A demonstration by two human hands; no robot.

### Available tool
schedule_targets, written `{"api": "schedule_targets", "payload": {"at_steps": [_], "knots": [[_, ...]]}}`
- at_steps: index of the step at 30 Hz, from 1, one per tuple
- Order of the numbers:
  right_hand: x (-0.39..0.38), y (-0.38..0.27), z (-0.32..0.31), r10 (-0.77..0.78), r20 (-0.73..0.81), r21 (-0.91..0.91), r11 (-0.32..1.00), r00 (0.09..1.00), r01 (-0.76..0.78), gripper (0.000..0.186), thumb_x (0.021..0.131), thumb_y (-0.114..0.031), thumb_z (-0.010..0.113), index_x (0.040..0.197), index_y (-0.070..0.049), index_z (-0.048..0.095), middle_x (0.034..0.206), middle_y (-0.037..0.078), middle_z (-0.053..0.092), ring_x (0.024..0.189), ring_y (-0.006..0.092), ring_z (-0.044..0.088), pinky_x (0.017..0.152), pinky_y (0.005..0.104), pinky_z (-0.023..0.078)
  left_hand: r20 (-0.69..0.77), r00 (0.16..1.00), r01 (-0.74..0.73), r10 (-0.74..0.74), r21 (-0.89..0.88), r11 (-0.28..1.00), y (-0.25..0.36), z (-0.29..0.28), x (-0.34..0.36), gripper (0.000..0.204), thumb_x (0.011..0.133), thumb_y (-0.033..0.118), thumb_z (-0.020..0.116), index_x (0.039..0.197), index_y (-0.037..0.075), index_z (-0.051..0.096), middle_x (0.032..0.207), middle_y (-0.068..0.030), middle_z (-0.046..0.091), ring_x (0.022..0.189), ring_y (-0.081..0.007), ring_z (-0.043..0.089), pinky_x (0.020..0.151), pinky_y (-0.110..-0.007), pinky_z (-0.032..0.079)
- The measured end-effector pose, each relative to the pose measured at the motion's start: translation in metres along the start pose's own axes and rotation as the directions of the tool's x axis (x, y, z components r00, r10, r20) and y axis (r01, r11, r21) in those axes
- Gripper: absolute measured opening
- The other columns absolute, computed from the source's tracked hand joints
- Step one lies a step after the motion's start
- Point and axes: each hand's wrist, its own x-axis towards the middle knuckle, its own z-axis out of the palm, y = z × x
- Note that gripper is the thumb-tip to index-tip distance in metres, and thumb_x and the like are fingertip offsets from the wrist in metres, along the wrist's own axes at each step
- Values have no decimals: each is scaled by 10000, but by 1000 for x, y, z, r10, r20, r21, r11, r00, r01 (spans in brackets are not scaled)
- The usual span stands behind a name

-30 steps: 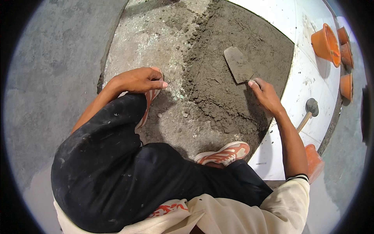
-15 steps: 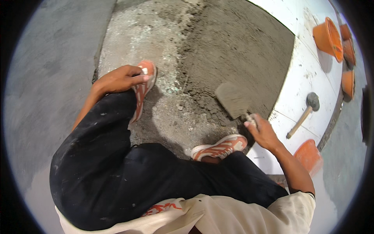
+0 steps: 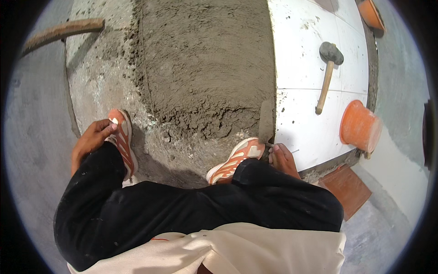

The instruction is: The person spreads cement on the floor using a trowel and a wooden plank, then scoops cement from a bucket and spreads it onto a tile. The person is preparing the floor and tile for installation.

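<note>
Trowel (image 3: 266,122): flat metal blade, dulled grey, seen as a narrow strip; lies over the near right corner of the mortar, blade pointing far, handle toward the near side. Whether the blade touches the surface cannot be told.

Right hand (image 3: 284,160): bare, fingers closed round the trowel's handle, just beside the near edge of the tiles.

Left hand (image 3: 93,139): bare, fingers half curled, thumb near the forefinger, over the left shoe (image 3: 122,148). A pale patch shows at the fingertips; whether it is held or part of the shoe cannot be told.

Mortar (image 3: 205,59): broad grey-brown bed, damp-looking, fine-grained and smoothed at the far side, cracked and crumbly along the near edge; loose crumbs down its left side.

String (image 3: 146,68): thin, running near to far over the mortar's left margin.

Right shoe (image 3: 235,160): orange and white stripes, just near of the mortar.

Tiles (image 3: 296,137): white, smooth, flat, specked with grit, bordering the mortar on the right.

Mallet (image 3: 331,53): rounded dark head, pale wooden handle, lying on the tiles.

Bucket (image 3: 360,125): orange, tapered, dusty, at the tiles' right edge.

Board (image 3: 346,192): flat, brown, four-sided, near right.

Bar (image 3: 64,34): long, brown, rough, far left.
</note>
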Motion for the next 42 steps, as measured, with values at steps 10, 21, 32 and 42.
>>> {"api": "schedule_targets", "payload": {"at_steps": [10, 21, 32, 42], "knots": [[27, 6, 34, -369, 125, -453, 805, 921, 384, 369, 1093, -355, 547, 1140, 4, 617, 693, 52, 578, 649, 160, 630, 605, 330, 483, 3, 1000, 25, -25, 3, 1000, 14, 5, -3, 404, 1053, 359, 663, 1121, -32, 738, 1080, -102, 764, 1121, -225, 661, 1077, -393, 436], [44, -17, 63, -336, 39, -311, 891, 941, 331, 408, 1130, -384, 465, 971, -21, 559, 677, 76, 560, 559, 166, 551, 592, 348, 454, 7, 1000, -10, 10, 49, 999, 13, 2, -6, 423, 1073, 384, 639, 1120, -28, 726, 1016, -43, 727, 1007, -147, 620, 954, -345, 472], [33, -38, 100, -53, 101, 150, 988, 993, 37, 352, 1128, -415, 484, 1017, -85, 540, 825, 24, 531, 683, 130, 528, 618, 297, 473, 34, 998, -48, 48, -18, 999, -13, -12, -4, 460, 1068, 424, 649, 1108, -28, 727, 969, -25, 712, 928, -125, 595, 880, -337, 475], [63, -41, 168, -163, 355, -240, 936, 921, 258, 349, 1137, -361, 466, 1059, -29, 537, 803, 79, 588, 701, 174, 608, 633, 358, 485, 13, 999, -50, 50, 42, 998, -20, -16, -8, 544, 1041, 504, 655, 1210, -10, 713, 980, -87, 734, 924, -170, 631, 888, -354, 482]]}}
